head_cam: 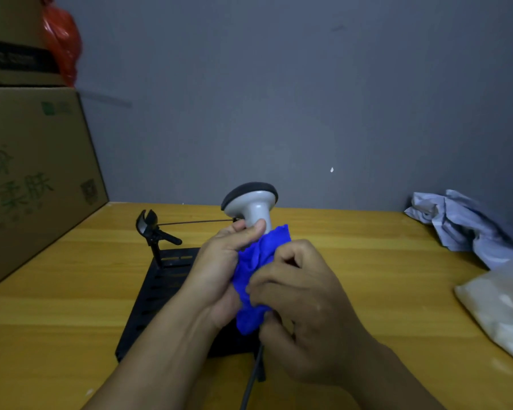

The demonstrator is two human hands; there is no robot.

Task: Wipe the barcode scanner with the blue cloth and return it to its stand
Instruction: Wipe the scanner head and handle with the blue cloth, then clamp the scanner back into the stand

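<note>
Leftmost, a large cardboard box [33,173] stands on the wooden table [71,291], its near face running along the table's left edge, with a second box and a red plastic bag [61,45] stacked on top. Between that box and the stand lies an open strip of bare tabletop. The black stand [157,279] has a flat slotted base, and from its far left corner rises a thin post ending in a forked cradle [147,221], which holds nothing. The left hand [222,267] hovers over the base's right part, closed around the handle of the barcode scanner [251,202], thumb pressed against the grey neck just under the head. The scanner is lifted clear of the cradle, head up and tilted toward the wall, with its dark face on top. The blue cloth [255,276] is bunched round the handle between both hands. The right hand [299,297] clasps the cloth from the right, fingers curled in tight. A dark cable [253,377] drops from under the hands toward the near edge. Right of the hands the table is bare for a good stretch. At the far right edge sit a crumpled pale-blue sheet [459,226] against the wall and, nearer, a translucent white bag [501,309].
</note>
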